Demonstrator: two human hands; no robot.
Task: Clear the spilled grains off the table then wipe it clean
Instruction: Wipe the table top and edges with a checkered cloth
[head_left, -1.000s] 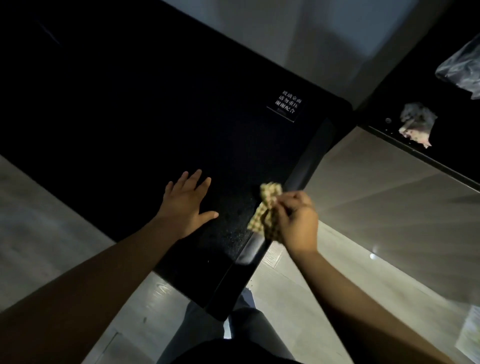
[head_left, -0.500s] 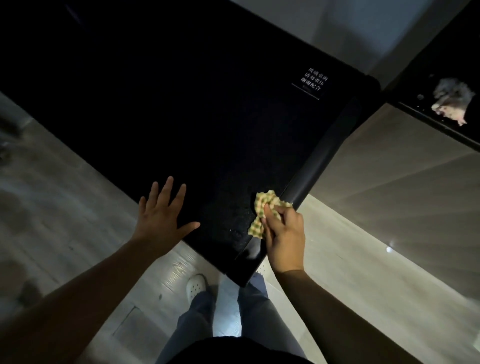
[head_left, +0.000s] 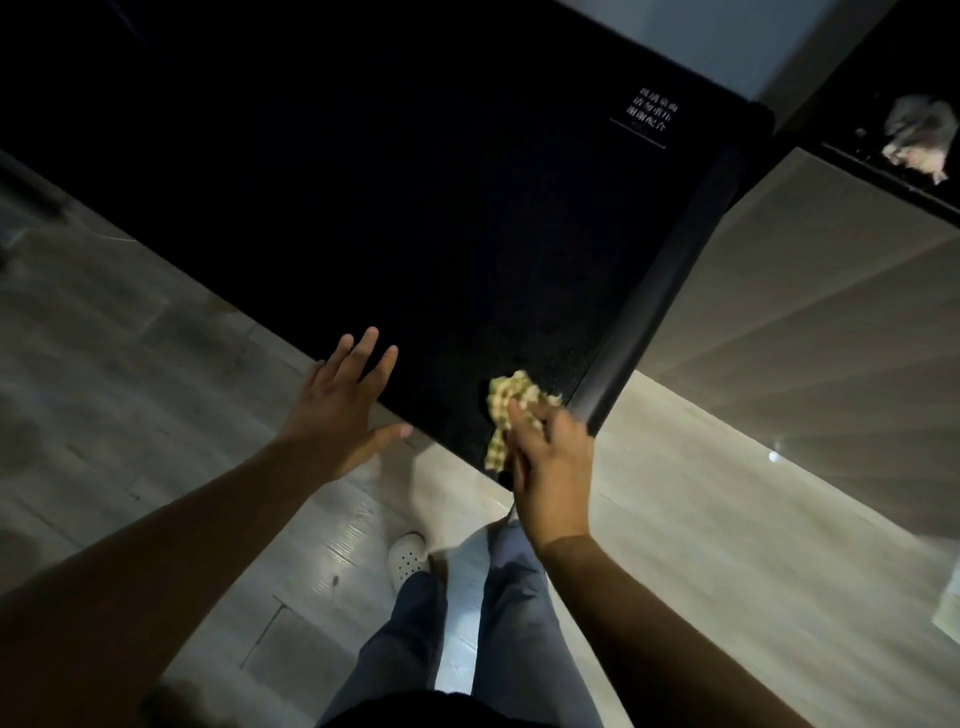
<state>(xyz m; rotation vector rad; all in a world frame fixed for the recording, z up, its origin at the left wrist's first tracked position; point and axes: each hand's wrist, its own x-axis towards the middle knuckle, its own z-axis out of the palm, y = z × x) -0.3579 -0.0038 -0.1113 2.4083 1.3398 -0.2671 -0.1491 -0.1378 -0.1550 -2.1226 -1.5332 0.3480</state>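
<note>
The black table fills the upper middle of the head view, its near corner pointing at me. Fine pale specks dot the dark top near that corner. My right hand holds a yellow checked cloth against the table's near corner; the cloth's lower end hangs over the edge. My left hand lies flat with spread, straight fingers at the table's near left edge, the fingertips on the top and the palm beyond the edge.
A white printed label sits near the table's far right corner. A second dark surface at the upper right carries a crumpled pale wad. Below are the grey floor, my legs and a white shoe.
My right hand has drawn the cloth along the right edge toward the near corner. My left hand has slid back to the near left edge. The view has tilted down to show my legs.
</note>
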